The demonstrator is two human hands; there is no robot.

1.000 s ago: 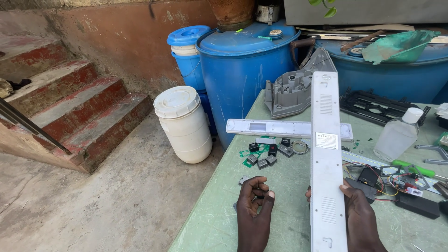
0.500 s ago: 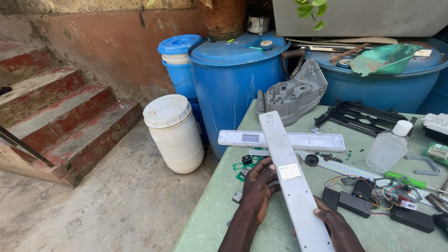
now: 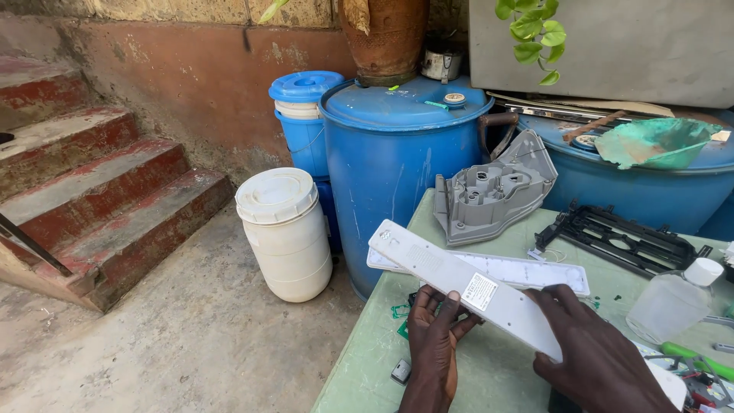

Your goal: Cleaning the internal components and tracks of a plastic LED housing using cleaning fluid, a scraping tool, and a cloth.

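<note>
Overhead, both hands gripped a long white plastic bar (image 3: 466,289) slanted above the green table (image 3: 367,367). The left hand (image 3: 434,336) supported it from beneath, fingers curled; the right hand (image 3: 592,356) clamped its nearer end, palm down.

Red-painted steps (image 3: 99,206) meet concrete floor (image 3: 176,352) below a weathered wall (image 3: 199,84).

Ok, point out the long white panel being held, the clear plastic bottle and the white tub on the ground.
long white panel (image 3: 459,284), head view, on its flat face near the label.
clear plastic bottle (image 3: 671,306), head view, on its body below the white cap.
white tub (image 3: 287,245), head view, on its side wall.
</note>
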